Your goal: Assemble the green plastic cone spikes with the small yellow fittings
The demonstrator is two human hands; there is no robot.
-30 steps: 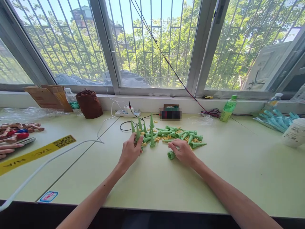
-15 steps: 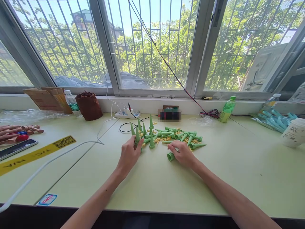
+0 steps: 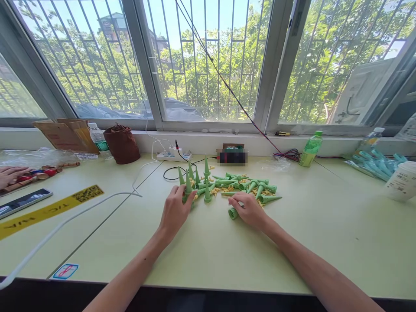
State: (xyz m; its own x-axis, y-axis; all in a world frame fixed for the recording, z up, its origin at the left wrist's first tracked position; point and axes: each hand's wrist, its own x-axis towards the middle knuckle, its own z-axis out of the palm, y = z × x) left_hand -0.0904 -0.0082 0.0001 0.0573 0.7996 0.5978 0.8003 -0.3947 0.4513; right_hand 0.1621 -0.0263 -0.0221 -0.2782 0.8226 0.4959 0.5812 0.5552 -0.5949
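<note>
A heap of green plastic cone spikes (image 3: 247, 184) with small yellow bits among them lies on the pale green table (image 3: 208, 255) in front of me. Several spikes (image 3: 206, 182) stand upright on the heap's left. My left hand (image 3: 175, 210) has its fingers closed round the base of one upright spike (image 3: 187, 187). My right hand (image 3: 248, 209) curls over a spike lying on its side (image 3: 233, 212), whose round open end pokes out to the left of the fingers.
Another person's hand (image 3: 9, 174) rests at the far left among wooden toys, beside a phone (image 3: 22, 202) and a yellow strip (image 3: 48, 210). A white cable (image 3: 81, 210), a power strip (image 3: 173, 154), a brown pouch (image 3: 121, 143), bottles (image 3: 311, 148) and a paper cup (image 3: 401, 181) line the edges.
Both my hands stay almost still at the spikes. The other person's hand at the far left has moved among the wooden toys, and a phone now shows beside them.
</note>
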